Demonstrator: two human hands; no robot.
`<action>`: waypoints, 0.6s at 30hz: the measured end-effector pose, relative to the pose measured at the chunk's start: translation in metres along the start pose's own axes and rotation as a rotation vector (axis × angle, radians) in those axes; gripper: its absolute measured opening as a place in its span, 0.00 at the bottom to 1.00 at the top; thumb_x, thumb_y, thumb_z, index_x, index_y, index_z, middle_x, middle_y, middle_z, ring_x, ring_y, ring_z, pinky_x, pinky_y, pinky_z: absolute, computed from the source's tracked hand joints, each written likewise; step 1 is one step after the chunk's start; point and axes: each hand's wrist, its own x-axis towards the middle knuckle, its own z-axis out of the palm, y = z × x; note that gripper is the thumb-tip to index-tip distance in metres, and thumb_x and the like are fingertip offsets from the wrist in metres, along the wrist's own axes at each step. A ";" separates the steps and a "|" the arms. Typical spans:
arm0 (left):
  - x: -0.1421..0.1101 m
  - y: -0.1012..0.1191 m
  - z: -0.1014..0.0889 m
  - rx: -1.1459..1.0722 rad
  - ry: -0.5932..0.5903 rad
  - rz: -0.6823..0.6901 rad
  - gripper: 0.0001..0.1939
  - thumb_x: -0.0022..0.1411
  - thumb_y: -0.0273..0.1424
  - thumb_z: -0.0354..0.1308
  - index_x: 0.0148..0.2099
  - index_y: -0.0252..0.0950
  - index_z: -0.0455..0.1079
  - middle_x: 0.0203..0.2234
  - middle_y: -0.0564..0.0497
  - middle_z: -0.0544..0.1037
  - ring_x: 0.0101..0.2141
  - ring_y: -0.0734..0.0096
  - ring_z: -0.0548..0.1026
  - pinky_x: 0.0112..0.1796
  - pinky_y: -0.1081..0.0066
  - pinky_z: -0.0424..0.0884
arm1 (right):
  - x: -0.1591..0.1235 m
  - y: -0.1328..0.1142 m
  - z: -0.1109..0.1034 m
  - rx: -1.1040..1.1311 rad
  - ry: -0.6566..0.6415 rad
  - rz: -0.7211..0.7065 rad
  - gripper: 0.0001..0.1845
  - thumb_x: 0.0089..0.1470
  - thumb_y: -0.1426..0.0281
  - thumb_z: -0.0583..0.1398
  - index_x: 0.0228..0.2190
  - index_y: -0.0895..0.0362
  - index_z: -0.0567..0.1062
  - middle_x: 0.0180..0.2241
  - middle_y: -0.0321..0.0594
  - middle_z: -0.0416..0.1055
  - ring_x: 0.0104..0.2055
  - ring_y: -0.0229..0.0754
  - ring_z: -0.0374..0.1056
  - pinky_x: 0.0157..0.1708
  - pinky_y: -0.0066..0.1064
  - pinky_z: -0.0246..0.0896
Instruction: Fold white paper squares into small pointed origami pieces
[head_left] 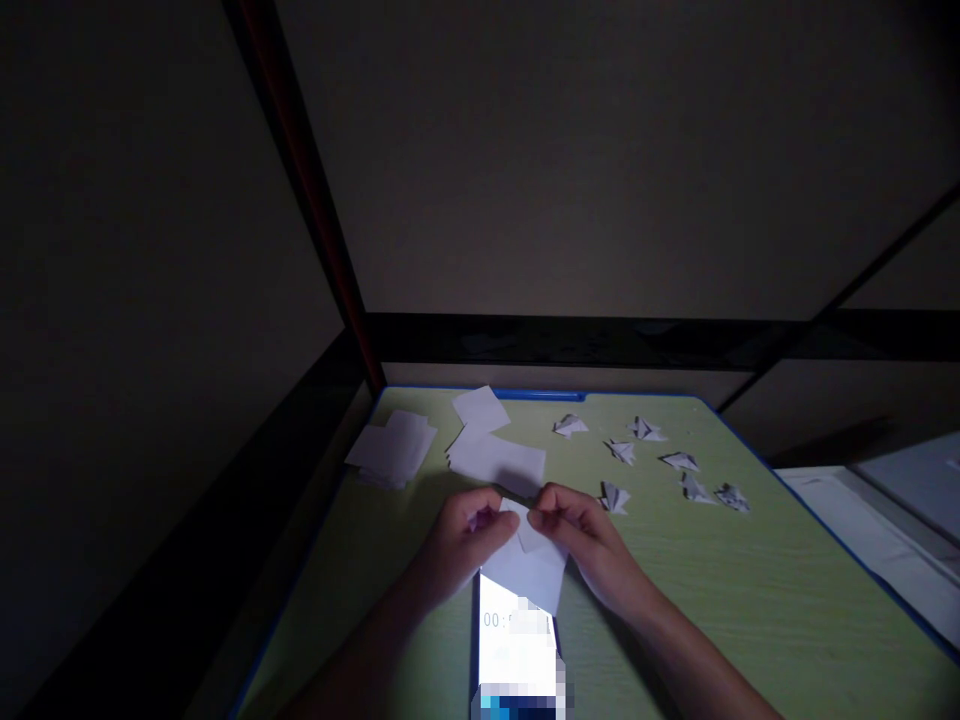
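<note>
Paper (pixel 536 578), white and with what looks like a small flap near the thumbs, is held up over the far end of a lit phone (pixel 517 650), close to mid-surface (pixel 765 590); left hand (pixel 466 535) has its grip pinched on the upper left part, right hand (pixel 586 540) has its grip pinched on the upper right; thumb tips near each other, both on the sheet.

Risks, my judgement: a skewed crease if one thumb slips or the layers shift under uneven pressure; poor alignment since light is dim and the hands shade the work; a tear if the two grips pull against each other; phone nudged if a wrist drops; nearest folded piece (pixel 614 498), just beyond the right hand, could get knocked by a knuckle; loose sheets (pixel 499 462) ahead of the hands could slide if brushed.

Containers: no box or tray I can make out for the paper; left stack (pixel 395 447), loose sheets and other folded pieces (pixel 680 461) lie directly on the surface; blue groove (pixel 540 396) at its far edge, contents too small to tell; white object (pixel 862 520) past the right edge, cannot tell if it is a container.
</note>
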 end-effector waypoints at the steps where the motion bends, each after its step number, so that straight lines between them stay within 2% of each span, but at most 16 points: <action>1: 0.000 -0.001 0.000 0.002 0.004 0.004 0.18 0.53 0.39 0.58 0.22 0.36 0.54 0.16 0.59 0.56 0.20 0.79 0.57 0.22 0.77 0.51 | 0.000 0.000 0.001 -0.017 -0.004 -0.008 0.19 0.50 0.57 0.62 0.19 0.57 0.66 0.18 0.31 0.59 0.21 0.33 0.53 0.21 0.26 0.45; 5: 0.002 -0.004 0.001 -0.004 0.013 0.018 0.17 0.53 0.37 0.56 0.22 0.36 0.52 0.16 0.60 0.54 0.19 0.80 0.55 0.21 0.77 0.50 | -0.001 0.000 0.001 -0.061 -0.012 -0.002 0.21 0.50 0.54 0.61 0.19 0.57 0.66 0.17 0.31 0.59 0.20 0.33 0.53 0.21 0.26 0.45; 10: 0.003 -0.007 0.002 -0.015 -0.004 -0.003 0.18 0.55 0.40 0.55 0.22 0.36 0.55 0.16 0.59 0.54 0.19 0.80 0.56 0.21 0.77 0.51 | -0.001 -0.002 0.000 -0.041 -0.040 -0.003 0.22 0.48 0.53 0.62 0.19 0.57 0.65 0.17 0.31 0.58 0.20 0.33 0.52 0.21 0.26 0.44; 18: 0.005 -0.010 -0.002 -0.056 0.059 -0.008 0.17 0.51 0.40 0.58 0.21 0.35 0.58 0.15 0.58 0.56 0.19 0.79 0.56 0.20 0.77 0.51 | -0.002 -0.004 0.001 -0.018 -0.065 0.005 0.21 0.48 0.55 0.64 0.19 0.59 0.69 0.18 0.31 0.62 0.21 0.33 0.55 0.22 0.26 0.48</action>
